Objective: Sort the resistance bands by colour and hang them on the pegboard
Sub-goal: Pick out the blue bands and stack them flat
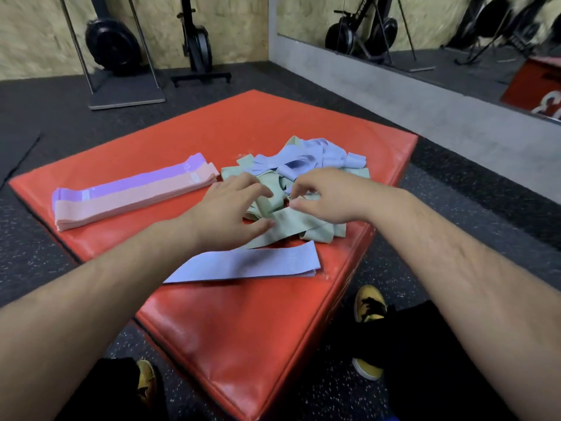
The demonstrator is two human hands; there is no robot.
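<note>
A tangled heap of green bands [291, 226] and blue bands [306, 158] lies on a red padded box [243, 323]. My left hand [230, 205] rests on the green bands with its fingers spread. My right hand [321, 194] has its fingers curled into the heap, pinching a green band. One blue band [252, 265] lies flat near the front edge. At the left sit a flat stack of pink bands [133, 199] and a purple stack [130, 180] side by side. No pegboard is in view.
The box stands on dark speckled rubber floor [36, 123]. Black exercise machines [197, 41] stand along the wooden wall behind. A mirror [455, 31] runs along the right wall. My yellow shoes [368, 303] are beside the box's near corner.
</note>
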